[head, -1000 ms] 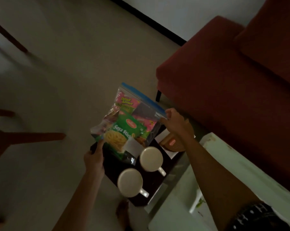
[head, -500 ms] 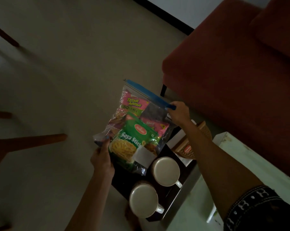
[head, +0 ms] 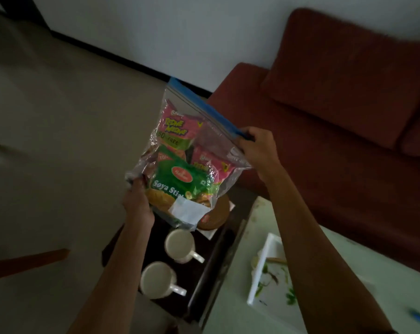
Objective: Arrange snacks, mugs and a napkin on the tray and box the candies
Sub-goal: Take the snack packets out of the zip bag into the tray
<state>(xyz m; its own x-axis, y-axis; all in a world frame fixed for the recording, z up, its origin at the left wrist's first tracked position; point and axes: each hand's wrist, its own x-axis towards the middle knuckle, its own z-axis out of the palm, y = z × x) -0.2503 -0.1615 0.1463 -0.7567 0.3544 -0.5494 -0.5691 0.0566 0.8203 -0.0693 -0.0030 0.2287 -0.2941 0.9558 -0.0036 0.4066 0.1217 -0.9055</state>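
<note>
The snack bag (head: 184,165) hangs between both hands, above the tray (head: 204,266). The right hand (head: 257,150) pinches its blue zip edge; the left hand (head: 137,201) grips a bottom corner. It looks floppy and slippery (crinkly too), so hold the edges.

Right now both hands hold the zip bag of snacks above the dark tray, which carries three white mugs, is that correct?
Not quite: the head view shows two white mugs on the dark tray, not three. Both hands, left and right, do hold the zip bag of snacks above it.
</note>
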